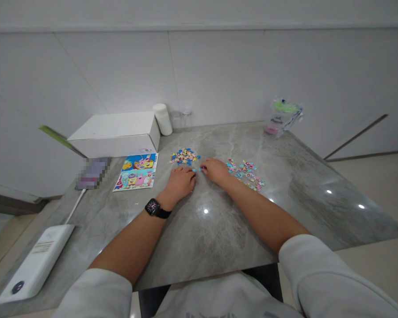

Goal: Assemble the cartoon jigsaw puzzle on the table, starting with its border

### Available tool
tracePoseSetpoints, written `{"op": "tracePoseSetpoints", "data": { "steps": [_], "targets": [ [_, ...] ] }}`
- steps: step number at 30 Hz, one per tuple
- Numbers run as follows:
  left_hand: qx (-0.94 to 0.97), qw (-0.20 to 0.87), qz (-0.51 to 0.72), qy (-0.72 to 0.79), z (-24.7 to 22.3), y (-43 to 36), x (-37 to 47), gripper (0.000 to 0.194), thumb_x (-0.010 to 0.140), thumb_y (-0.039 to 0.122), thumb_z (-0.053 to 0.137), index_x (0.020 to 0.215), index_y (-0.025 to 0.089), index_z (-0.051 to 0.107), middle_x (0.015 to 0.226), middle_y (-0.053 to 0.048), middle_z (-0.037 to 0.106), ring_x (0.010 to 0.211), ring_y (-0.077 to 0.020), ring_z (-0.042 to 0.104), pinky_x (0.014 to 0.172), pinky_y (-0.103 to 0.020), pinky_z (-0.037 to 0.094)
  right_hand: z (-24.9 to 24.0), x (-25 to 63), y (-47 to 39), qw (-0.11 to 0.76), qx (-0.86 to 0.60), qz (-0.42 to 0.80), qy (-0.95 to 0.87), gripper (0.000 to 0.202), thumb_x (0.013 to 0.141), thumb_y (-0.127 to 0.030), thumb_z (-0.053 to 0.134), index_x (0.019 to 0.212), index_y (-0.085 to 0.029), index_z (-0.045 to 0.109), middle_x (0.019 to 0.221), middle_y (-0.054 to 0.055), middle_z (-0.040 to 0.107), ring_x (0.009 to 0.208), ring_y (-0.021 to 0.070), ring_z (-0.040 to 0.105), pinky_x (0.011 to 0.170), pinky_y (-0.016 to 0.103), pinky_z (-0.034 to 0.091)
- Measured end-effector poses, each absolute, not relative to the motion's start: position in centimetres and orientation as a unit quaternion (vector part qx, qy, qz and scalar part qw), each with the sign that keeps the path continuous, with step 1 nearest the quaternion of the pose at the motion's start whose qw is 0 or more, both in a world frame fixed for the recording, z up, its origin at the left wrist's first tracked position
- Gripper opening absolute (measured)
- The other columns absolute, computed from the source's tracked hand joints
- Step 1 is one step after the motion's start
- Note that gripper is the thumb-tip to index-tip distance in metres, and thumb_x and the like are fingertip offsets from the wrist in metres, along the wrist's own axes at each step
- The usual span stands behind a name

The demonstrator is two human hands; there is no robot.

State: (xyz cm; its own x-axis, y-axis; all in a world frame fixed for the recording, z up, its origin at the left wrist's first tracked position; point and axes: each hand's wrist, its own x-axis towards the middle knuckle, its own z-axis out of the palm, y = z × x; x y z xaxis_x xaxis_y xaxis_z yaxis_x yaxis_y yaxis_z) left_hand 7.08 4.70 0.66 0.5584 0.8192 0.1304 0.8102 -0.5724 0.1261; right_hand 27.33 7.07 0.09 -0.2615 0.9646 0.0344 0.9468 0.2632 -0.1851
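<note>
On the grey marbled table, my left hand (181, 183) rests with its fingers curled together, their tips by small blue pieces (194, 170). Facing it, my right hand (215, 170) is closed in a pinch at another small blue piece (200, 169). Just beyond my hands lies a pile of yellow, blue and pink puzzle pieces (185, 156). A looser spread of turquoise, pink and red pieces (248, 170) is to the right of my right hand, partly behind the forearm. To the left lies a printed cartoon picture sheet (136, 173). What my left fingertips hold is too small to tell.
Behind the sheet stands a white box (116, 132), with a white bottle (162, 119) and small clear glasses (185, 119) beside it. A phone (93, 173) is cabled to a white power bank (38, 260) at left. A plastic bag (281, 118) sits back right.
</note>
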Motion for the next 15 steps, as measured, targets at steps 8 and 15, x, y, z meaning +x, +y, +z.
{"op": "tracePoseSetpoints", "data": {
  "steps": [8, 15],
  "targets": [
    [0.883, 0.013, 0.086, 0.462, 0.8, 4.7, 7.1, 0.033, 0.104, 0.033, 0.05, 0.118, 0.022, 0.078, 0.124, -0.013, 0.075, 0.114, -0.0342, 0.063, 0.094, -0.049, 0.045, 1.0, 27.6, 7.0, 0.098, -0.612, 0.082, -0.781, 0.032, 0.106, -0.031, 0.055, 0.126, -0.024, 0.078, 0.129, 0.01, 0.075, 0.118, 0.0257, 0.067, 0.1, 0.032, 0.049],
    [0.884, 0.017, 0.093, 0.458, 1.2, 4.8, 7.0, 0.033, 0.104, 0.032, 0.049, 0.118, 0.022, 0.078, 0.128, -0.013, 0.073, 0.116, -0.0337, 0.064, 0.097, -0.048, 0.047, 5.8, 33.7, 8.0, 0.179, -0.637, 0.082, -0.745, 0.026, 0.1, -0.03, 0.064, 0.119, -0.023, 0.081, 0.117, 0.009, 0.079, 0.109, 0.0231, 0.068, 0.099, 0.032, 0.048]
  ]
}}
